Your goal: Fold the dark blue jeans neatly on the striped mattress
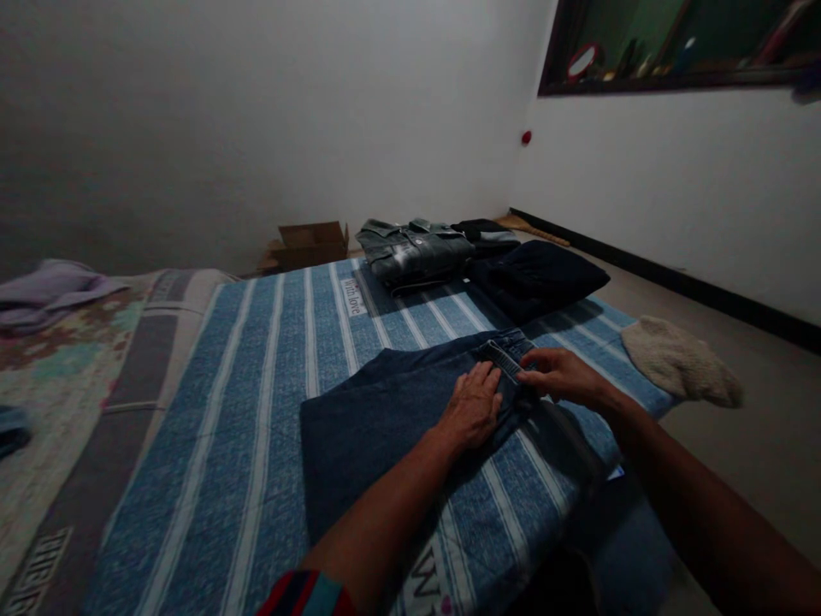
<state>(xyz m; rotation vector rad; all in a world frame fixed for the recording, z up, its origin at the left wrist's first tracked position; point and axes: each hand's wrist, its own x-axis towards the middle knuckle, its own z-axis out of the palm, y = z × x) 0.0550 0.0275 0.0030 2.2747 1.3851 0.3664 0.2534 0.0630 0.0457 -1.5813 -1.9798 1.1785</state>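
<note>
Denim jacket (414,250) and dark folded clothes (537,275) lie beyond the jeans (391,419). Left hand (473,406) presses flat, fingers spread; right hand (557,375) pinches the waistband.

The left hand (473,406) covers part of the jeans (385,419); the right hand (559,375) hides a section of the waistband. Both forearms run out of the bottom edge. The blue garment (13,428) at far left is cut off by the frame. Items on the wall shelf (673,81) are too dark and blurred to identify. The cardboard box (311,244) is partly concealed behind the mattress (224,445).
</note>
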